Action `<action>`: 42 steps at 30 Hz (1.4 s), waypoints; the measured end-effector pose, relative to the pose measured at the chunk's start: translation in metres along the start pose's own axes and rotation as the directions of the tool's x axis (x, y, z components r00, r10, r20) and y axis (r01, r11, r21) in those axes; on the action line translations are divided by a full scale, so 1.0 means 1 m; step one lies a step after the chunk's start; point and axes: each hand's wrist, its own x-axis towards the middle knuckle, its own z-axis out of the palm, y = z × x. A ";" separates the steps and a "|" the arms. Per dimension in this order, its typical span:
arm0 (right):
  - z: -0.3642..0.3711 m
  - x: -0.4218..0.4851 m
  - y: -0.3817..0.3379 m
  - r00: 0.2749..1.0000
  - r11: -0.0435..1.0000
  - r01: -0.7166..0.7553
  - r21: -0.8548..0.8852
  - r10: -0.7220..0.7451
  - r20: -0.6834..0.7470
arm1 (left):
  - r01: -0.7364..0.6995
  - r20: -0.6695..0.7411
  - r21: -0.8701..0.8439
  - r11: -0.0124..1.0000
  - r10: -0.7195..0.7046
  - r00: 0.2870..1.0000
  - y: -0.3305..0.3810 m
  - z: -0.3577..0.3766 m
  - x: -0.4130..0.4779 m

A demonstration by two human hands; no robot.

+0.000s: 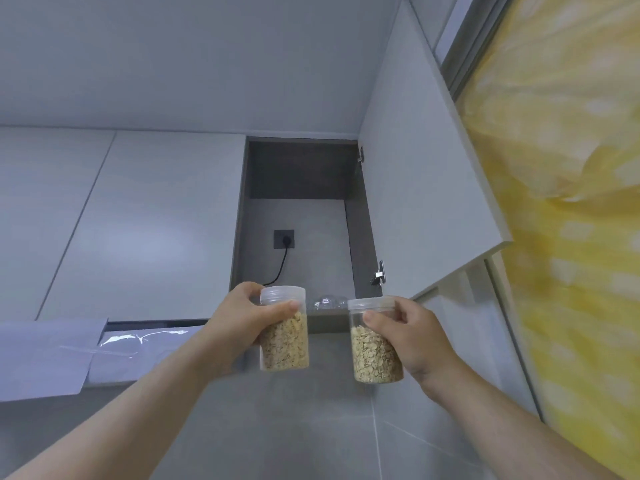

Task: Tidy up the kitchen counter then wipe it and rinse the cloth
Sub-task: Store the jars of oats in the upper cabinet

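Nearest, low in the frame, the left hand (239,320) curls its fingers round the left jar (284,341) and the right hand (412,337) grips the right jar (375,355): two clear lidded jars of oats, held upright and raised, likely for shelving. Beyond, at centre, one cupboard (360,237) stands open, its door (426,168) swung right, one socket (284,239) on the back wall with one cord (282,265) plugged in.

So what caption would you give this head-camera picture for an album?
The left hand holds the left jar of flakes, the right hand the right jar, both raised before an open cupboard.
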 end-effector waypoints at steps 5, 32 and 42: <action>0.038 0.022 0.042 0.999 1.000 -0.012 -0.007 0.012 0.047 | -0.001 -0.069 0.046 0.999 0.004 0.998 -0.035 -0.026 0.026; 0.164 0.258 0.155 0.993 0.986 0.117 -0.121 -0.115 0.019 | -0.144 -0.164 0.506 0.850 0.258 0.952 -0.145 -0.049 0.278; 0.165 0.279 0.182 0.981 0.983 0.073 -0.167 -0.040 0.192 | -0.139 -0.142 0.651 0.746 0.300 0.943 -0.157 -0.036 0.290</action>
